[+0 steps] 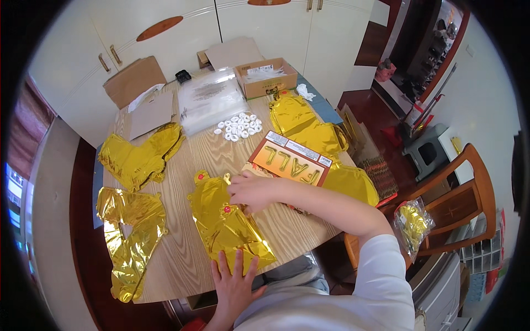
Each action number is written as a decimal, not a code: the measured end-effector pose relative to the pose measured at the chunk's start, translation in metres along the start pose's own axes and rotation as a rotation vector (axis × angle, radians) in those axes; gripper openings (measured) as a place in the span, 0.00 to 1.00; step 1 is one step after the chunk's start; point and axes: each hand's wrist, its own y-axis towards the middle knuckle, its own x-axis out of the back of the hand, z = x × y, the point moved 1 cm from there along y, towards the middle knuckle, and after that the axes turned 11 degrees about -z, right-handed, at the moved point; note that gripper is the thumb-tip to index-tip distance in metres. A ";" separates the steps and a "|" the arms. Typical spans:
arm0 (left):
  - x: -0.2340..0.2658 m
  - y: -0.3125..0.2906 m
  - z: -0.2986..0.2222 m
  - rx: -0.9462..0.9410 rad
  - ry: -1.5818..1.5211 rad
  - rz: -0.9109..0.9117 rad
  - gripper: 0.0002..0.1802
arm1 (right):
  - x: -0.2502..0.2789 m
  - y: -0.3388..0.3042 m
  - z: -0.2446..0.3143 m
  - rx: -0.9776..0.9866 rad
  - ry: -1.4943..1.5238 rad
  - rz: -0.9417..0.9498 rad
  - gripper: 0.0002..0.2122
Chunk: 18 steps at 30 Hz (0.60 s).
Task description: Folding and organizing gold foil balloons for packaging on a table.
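Note:
A folded gold foil balloon (226, 229) lies on the wooden table in front of me, with small red round stickers near its upper end. My left hand (234, 284) rests flat on its near end, fingers spread. At the far right edge of that balloon, my right hand (254, 190) has its fingers bent in and closed on the foil; the fingertips are partly hidden. Under my right forearm is an orange and dark red printed card (290, 163) picturing gold letter balloons. More gold foil balloons (306, 121) lie beyond and beside the card.
To the left are two gold foil pieces, one matte (135, 157) and one shiny (149, 218). White ring-like coils (240, 128), clear plastic sleeves (212, 102), a cardboard box (268, 85) and flat cardboard (152, 116) occupy the far side. A wooden chair (475, 193) holds a bagged gold item (413, 220).

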 end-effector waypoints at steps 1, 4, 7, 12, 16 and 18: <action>0.000 0.001 0.000 -0.006 -0.002 -0.002 0.50 | -0.005 -0.006 -0.003 -0.014 0.014 -0.037 0.19; -0.001 0.001 0.000 -0.014 0.000 0.001 0.50 | -0.020 -0.014 -0.012 -0.048 0.048 -0.119 0.25; -0.001 0.000 0.000 -0.016 0.009 -0.001 0.50 | -0.016 -0.017 -0.006 -0.067 0.044 -0.178 0.31; -0.001 0.000 0.001 -0.017 0.018 -0.003 0.49 | -0.019 -0.034 0.014 -0.075 0.029 -0.294 0.39; -0.002 0.000 0.001 -0.019 0.007 -0.005 0.49 | -0.033 -0.060 0.015 -0.075 0.155 -0.440 0.34; -0.003 -0.001 0.001 -0.017 0.010 -0.005 0.50 | -0.033 -0.074 0.019 -0.096 0.248 -0.516 0.28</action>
